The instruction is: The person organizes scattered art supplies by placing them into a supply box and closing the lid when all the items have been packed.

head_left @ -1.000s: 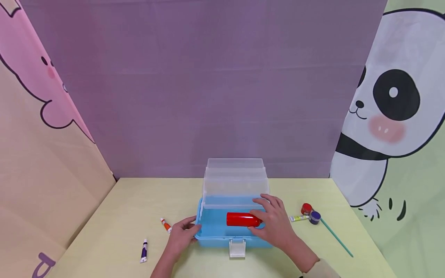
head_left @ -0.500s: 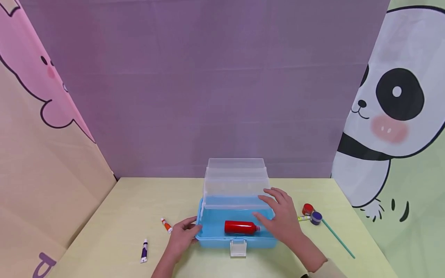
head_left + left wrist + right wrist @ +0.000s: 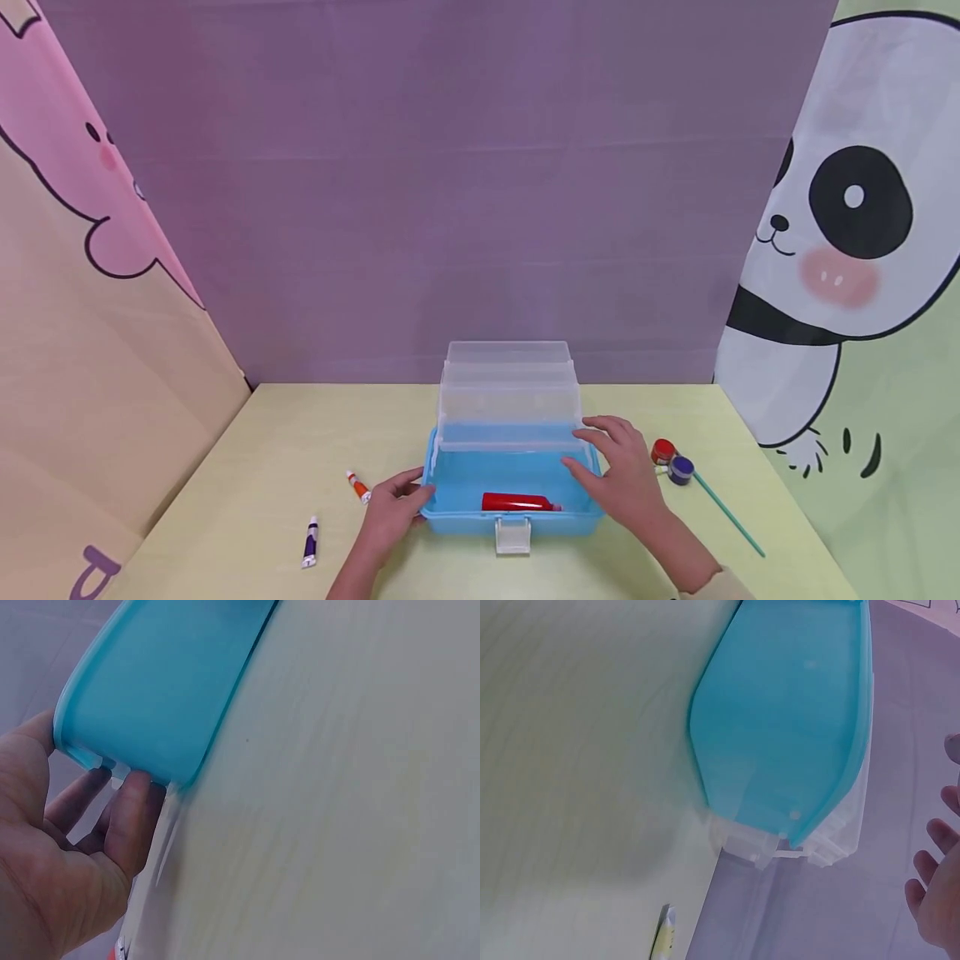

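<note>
A blue plastic box (image 3: 450, 525) stands on the table with its clear lid (image 3: 510, 375) raised at the back. Inside, a red bottle (image 3: 516, 502) lies on its side along the front wall, its lower part hidden by that wall. My left hand (image 3: 390, 510) grips the box's left end, thumb over the rim and fingers against the outside, as the left wrist view also shows. Over the box's right end hovers my right hand (image 3: 624, 479), fingers spread and holding nothing. In the right wrist view its fingertips (image 3: 934, 866) show at the right edge, apart from the box.
Left of the box lie an orange paint tube (image 3: 358, 486) and a purple paint tube (image 3: 310, 543). To the right are a red paint pot (image 3: 663, 452), a purple paint pot (image 3: 681, 470), a green stick (image 3: 727, 512) and a yellow tube (image 3: 664, 934).
My right hand has let go of the red bottle and moved right. The bottle has dropped into the box and rolled against the front wall. My left hand stays put.
</note>
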A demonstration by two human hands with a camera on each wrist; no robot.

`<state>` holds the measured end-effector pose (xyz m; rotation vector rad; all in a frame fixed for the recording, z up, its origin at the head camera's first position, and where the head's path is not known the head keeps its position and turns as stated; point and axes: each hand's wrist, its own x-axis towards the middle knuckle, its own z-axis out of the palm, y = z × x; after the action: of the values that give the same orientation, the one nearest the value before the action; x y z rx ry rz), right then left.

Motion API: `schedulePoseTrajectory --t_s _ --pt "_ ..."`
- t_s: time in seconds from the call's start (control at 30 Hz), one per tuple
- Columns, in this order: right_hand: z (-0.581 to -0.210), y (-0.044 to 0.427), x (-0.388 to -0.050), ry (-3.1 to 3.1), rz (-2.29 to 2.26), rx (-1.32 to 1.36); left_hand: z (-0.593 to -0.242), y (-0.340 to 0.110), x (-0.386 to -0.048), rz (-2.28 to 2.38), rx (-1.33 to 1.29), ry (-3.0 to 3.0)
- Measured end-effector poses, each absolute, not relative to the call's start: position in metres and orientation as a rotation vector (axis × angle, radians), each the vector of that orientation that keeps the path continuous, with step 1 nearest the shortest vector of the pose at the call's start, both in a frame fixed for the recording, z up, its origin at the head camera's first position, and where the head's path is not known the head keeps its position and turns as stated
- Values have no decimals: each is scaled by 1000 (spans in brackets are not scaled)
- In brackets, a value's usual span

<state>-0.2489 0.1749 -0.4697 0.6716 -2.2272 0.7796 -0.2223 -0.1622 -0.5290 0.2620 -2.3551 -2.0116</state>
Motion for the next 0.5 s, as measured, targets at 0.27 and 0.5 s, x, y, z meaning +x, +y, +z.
schedulePoseTrajectory --t_s 0.27,0.5 --pt "-472 188 -247 -2242 770 630 -530 -163 -222 -2026 278 -2353" --pt "-480 199 -247 -2206 747 614 -530 -163 -222 -2023 287 -2352"
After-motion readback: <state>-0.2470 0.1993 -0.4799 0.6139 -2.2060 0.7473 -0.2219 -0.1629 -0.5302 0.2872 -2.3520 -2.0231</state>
